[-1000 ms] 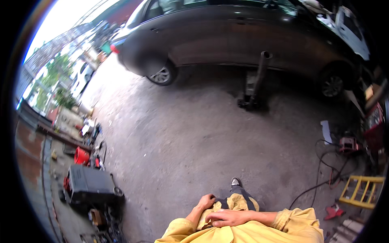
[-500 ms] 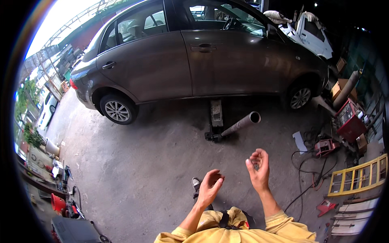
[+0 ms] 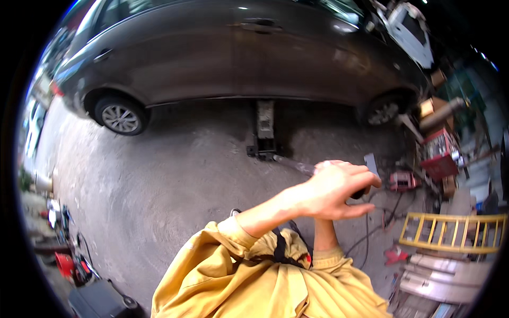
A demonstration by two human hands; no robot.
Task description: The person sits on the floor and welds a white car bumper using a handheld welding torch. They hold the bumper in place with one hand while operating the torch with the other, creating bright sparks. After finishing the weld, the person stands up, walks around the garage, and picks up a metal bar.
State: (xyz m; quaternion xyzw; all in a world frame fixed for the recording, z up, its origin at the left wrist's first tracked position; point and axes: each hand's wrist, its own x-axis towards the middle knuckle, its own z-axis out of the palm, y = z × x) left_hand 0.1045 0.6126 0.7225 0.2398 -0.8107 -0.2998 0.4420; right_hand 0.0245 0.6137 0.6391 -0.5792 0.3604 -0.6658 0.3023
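My left hand [image 3: 339,192] reaches across to the right and lies over the near end of a metal pipe [image 3: 295,165]. Its fingers stretch past the pipe's dark open end and the thumb stands apart from them. Behind it my right hand is mostly hidden; only the forearm shows clearly, rising to the same pipe end, so its grip cannot be made out. At its far end the pipe meets a floor jack [image 3: 265,132], whose body reaches under the side of a dark grey-brown car [image 3: 191,63].
To the right lie a yellow ladder [image 3: 456,245], stacked boards [image 3: 440,278], black cables and a red machine [image 3: 403,180]. A red cabinet [image 3: 439,153] and a gas cylinder [image 3: 442,114] stand farther back. A dark grey case [image 3: 101,301] sits at lower left.
Both hands have come to the pipe's near end, the left crossing over to the right. That end now appears lower and closer to me. The view has tilted down, shifting the car up.
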